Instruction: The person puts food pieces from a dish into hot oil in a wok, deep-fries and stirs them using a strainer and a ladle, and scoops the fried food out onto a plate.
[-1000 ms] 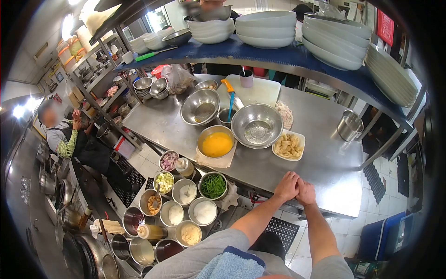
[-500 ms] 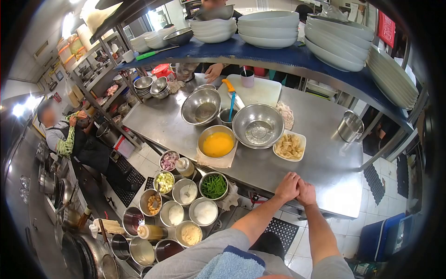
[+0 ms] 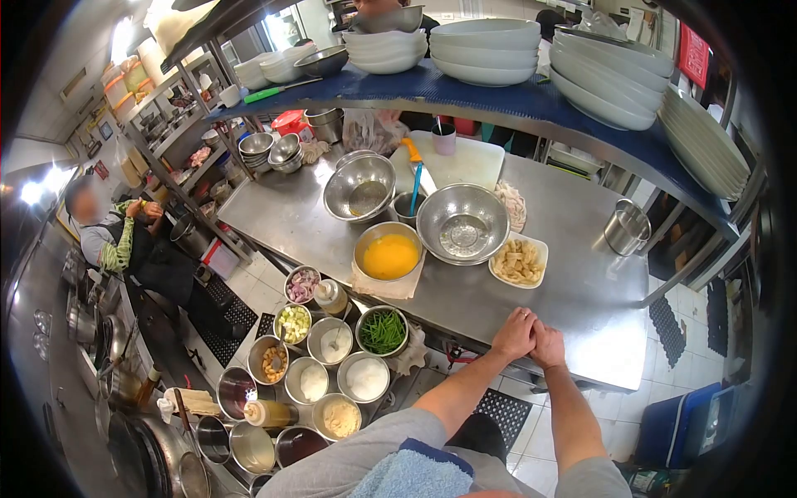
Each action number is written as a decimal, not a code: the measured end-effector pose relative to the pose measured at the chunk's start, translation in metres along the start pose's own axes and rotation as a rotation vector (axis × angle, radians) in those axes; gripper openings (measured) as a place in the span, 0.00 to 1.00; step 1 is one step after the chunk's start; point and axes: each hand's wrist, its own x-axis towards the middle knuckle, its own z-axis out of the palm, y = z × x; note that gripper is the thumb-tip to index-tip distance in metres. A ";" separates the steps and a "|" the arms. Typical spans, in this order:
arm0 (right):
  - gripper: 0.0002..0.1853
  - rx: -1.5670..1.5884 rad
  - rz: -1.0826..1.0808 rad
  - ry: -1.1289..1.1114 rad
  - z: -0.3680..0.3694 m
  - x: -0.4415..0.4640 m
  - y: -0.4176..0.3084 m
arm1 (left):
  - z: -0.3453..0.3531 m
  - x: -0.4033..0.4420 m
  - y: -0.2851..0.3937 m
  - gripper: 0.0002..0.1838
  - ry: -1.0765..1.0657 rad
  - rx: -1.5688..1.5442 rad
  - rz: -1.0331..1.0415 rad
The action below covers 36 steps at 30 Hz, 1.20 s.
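At the shiny steel counter (image 3: 585, 303), left hand (image 3: 513, 335) and right hand (image 3: 547, 346) are clasped; squarish white dish (image 3: 518, 285) seems light, grab the rim.

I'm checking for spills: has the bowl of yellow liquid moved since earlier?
No. Against the steel counter, the bowl of yellow liquid sits where it did.

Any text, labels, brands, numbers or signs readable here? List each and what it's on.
None readable.
Red sign, upper right: pale marks, too small and blurred to read.
Pale papers at the back, top right: too small to read.
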 end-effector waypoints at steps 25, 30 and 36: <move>0.09 0.024 -0.011 0.031 0.000 0.000 -0.001 | 0.003 -0.001 -0.002 0.14 0.030 -0.017 0.012; 0.09 0.020 -0.008 0.030 0.001 -0.001 0.000 | 0.003 -0.001 -0.001 0.14 0.029 -0.018 0.008; 0.09 0.025 -0.010 0.029 0.002 0.000 0.001 | -0.001 -0.001 0.001 0.15 -0.029 -0.013 -0.026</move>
